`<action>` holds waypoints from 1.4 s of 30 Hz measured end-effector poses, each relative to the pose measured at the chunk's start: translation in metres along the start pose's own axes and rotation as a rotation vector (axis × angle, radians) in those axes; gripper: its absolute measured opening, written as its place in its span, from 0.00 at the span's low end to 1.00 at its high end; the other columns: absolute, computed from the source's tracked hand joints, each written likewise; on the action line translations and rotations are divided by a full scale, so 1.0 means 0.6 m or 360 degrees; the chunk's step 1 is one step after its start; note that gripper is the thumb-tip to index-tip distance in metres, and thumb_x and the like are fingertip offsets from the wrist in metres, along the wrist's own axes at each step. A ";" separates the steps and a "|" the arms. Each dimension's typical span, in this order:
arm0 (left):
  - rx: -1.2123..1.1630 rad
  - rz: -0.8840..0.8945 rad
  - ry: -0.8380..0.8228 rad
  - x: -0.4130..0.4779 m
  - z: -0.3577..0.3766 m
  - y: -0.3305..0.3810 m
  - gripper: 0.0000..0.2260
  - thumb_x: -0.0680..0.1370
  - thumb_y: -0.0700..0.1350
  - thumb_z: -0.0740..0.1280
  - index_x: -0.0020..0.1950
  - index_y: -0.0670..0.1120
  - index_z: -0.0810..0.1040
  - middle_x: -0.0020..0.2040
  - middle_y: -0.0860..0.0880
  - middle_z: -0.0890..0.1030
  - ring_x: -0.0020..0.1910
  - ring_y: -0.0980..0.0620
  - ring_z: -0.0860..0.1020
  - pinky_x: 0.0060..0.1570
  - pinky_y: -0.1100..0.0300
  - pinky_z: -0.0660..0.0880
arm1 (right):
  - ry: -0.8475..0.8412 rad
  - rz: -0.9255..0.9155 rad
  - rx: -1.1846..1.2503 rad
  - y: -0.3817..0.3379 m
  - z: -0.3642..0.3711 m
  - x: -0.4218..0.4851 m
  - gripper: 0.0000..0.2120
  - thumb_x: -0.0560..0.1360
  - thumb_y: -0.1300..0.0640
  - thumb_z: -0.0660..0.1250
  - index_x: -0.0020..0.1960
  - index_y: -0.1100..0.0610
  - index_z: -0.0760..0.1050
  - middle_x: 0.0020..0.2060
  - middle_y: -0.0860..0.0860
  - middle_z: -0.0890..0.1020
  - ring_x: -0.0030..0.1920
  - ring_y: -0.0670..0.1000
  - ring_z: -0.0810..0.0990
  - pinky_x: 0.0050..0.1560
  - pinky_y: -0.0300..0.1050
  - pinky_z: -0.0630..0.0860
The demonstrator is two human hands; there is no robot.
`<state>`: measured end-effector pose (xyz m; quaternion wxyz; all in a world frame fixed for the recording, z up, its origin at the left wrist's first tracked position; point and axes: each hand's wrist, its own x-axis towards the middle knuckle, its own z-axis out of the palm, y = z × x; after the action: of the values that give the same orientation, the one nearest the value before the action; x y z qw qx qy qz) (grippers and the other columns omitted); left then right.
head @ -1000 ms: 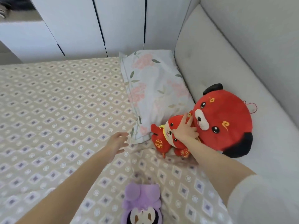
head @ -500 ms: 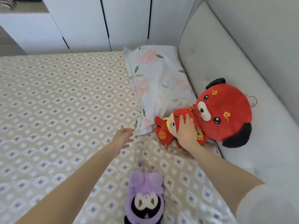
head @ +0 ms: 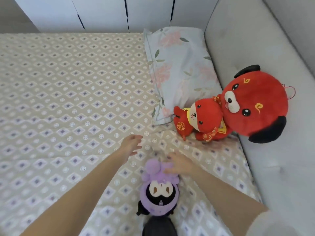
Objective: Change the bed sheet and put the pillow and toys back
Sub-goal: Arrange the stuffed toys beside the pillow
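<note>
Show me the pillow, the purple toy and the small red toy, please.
pillow (head: pixel 179 68): head view, middle of floral cover.
purple toy (head: pixel 160 189): head view, its face.
small red toy (head: pixel 201 114): head view, its head.

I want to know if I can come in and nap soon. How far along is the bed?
Nearly done. The patterned sheet lies spread over the mattress, the pillow is at the head, and two red toys sit beside it. The right hand is reaching onto the purple toy, which lies mid-bed; the left hand hovers open. Placing that toy looks like the only step left.
</note>
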<state>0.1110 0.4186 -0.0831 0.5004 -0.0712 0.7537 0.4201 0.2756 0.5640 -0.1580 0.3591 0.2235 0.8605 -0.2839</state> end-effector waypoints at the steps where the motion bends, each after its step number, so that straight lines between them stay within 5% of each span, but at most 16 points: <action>1: -0.0007 -0.0027 0.0004 0.002 0.000 -0.012 0.12 0.81 0.41 0.58 0.63 0.46 0.75 0.62 0.47 0.75 0.55 0.48 0.77 0.60 0.52 0.71 | -0.0127 -0.0013 -0.0043 0.002 0.018 -0.001 0.37 0.70 0.39 0.70 0.73 0.51 0.61 0.67 0.52 0.66 0.66 0.57 0.70 0.62 0.52 0.72; 4: -0.0017 -0.0087 0.0023 0.005 -0.001 -0.042 0.13 0.81 0.42 0.58 0.64 0.45 0.74 0.63 0.47 0.75 0.55 0.48 0.77 0.60 0.51 0.71 | -0.0134 -0.0011 -0.0034 0.012 0.062 -0.003 0.33 0.76 0.50 0.66 0.76 0.51 0.56 0.69 0.55 0.67 0.64 0.56 0.72 0.58 0.46 0.71; 8: 0.0062 -0.0097 0.0043 0.005 -0.001 -0.060 0.13 0.80 0.41 0.58 0.64 0.45 0.75 0.62 0.46 0.76 0.55 0.48 0.77 0.59 0.52 0.71 | 0.0077 -0.0023 0.0138 0.000 0.062 -0.004 0.25 0.75 0.61 0.61 0.72 0.52 0.64 0.63 0.54 0.75 0.58 0.54 0.76 0.54 0.43 0.73; 12: 0.0257 -0.0038 -0.0052 -0.009 -0.002 -0.059 0.16 0.79 0.38 0.61 0.67 0.46 0.73 0.62 0.47 0.74 0.58 0.49 0.72 0.57 0.54 0.70 | 0.0273 -0.0106 0.0433 -0.034 0.020 -0.016 0.23 0.70 0.62 0.64 0.64 0.51 0.69 0.55 0.50 0.79 0.54 0.52 0.78 0.48 0.41 0.72; 18: 0.0875 0.0211 -0.0289 -0.051 -0.018 -0.022 0.34 0.69 0.43 0.75 0.71 0.55 0.64 0.64 0.52 0.68 0.57 0.51 0.70 0.35 0.65 0.71 | 0.0461 -0.0187 0.0631 -0.088 -0.111 -0.038 0.17 0.68 0.58 0.67 0.54 0.56 0.66 0.43 0.53 0.76 0.44 0.54 0.76 0.42 0.49 0.72; 22: 0.0985 0.0496 0.0097 -0.058 -0.031 0.008 0.24 0.67 0.47 0.74 0.62 0.51 0.73 0.57 0.49 0.77 0.54 0.47 0.76 0.48 0.58 0.73 | 0.0546 -0.0224 0.0819 -0.110 -0.164 -0.047 0.21 0.67 0.55 0.68 0.57 0.54 0.64 0.42 0.53 0.76 0.39 0.52 0.77 0.38 0.50 0.74; 26: 0.0552 0.0527 0.0273 -0.092 -0.060 0.045 0.23 0.62 0.54 0.70 0.56 0.49 0.76 0.50 0.50 0.79 0.51 0.47 0.78 0.48 0.54 0.78 | 0.0689 -0.0286 0.1219 -0.133 -0.197 -0.070 0.20 0.70 0.56 0.71 0.57 0.48 0.67 0.52 0.46 0.78 0.47 0.40 0.77 0.39 0.33 0.75; 28: 0.0228 0.0467 0.0295 -0.109 -0.075 0.053 0.23 0.60 0.53 0.70 0.53 0.47 0.75 0.51 0.47 0.79 0.50 0.44 0.80 0.41 0.55 0.80 | 0.0782 -0.0286 0.1276 -0.138 -0.204 -0.084 0.19 0.72 0.54 0.71 0.58 0.48 0.68 0.52 0.40 0.77 0.54 0.43 0.77 0.41 0.29 0.73; 31: -0.0272 0.0385 0.0232 -0.117 -0.095 0.045 0.18 0.69 0.44 0.74 0.55 0.42 0.74 0.56 0.40 0.78 0.51 0.39 0.80 0.31 0.62 0.79 | 0.1045 -0.0170 0.0987 -0.133 -0.196 -0.097 0.27 0.71 0.43 0.69 0.66 0.51 0.66 0.61 0.45 0.73 0.64 0.51 0.70 0.61 0.45 0.70; 33: -0.0492 0.0329 0.0199 -0.119 -0.106 0.035 0.16 0.75 0.40 0.69 0.61 0.39 0.71 0.59 0.39 0.77 0.53 0.40 0.79 0.37 0.58 0.80 | 0.1057 0.0001 0.1118 -0.134 -0.191 -0.104 0.40 0.66 0.34 0.69 0.71 0.50 0.61 0.69 0.49 0.68 0.68 0.55 0.67 0.67 0.56 0.67; 36: -0.0720 0.0272 0.0201 -0.122 -0.112 0.022 0.16 0.76 0.37 0.68 0.61 0.38 0.70 0.59 0.39 0.75 0.51 0.44 0.79 0.46 0.51 0.78 | 0.0954 0.0103 0.1640 -0.150 -0.183 -0.108 0.54 0.59 0.35 0.76 0.76 0.47 0.52 0.73 0.51 0.62 0.71 0.56 0.65 0.68 0.57 0.66; 42: -0.0770 0.0102 0.0184 -0.114 -0.111 -0.002 0.16 0.76 0.38 0.69 0.61 0.39 0.68 0.58 0.40 0.74 0.49 0.43 0.78 0.51 0.47 0.78 | 0.0677 0.0065 0.1768 -0.152 -0.153 -0.084 0.56 0.54 0.46 0.83 0.73 0.48 0.53 0.62 0.46 0.71 0.61 0.49 0.71 0.58 0.44 0.70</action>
<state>0.0986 0.3493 -0.0186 0.4112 -0.1889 0.6604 0.5993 0.2094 0.5473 -0.0369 0.0136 0.4465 0.6317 -0.6336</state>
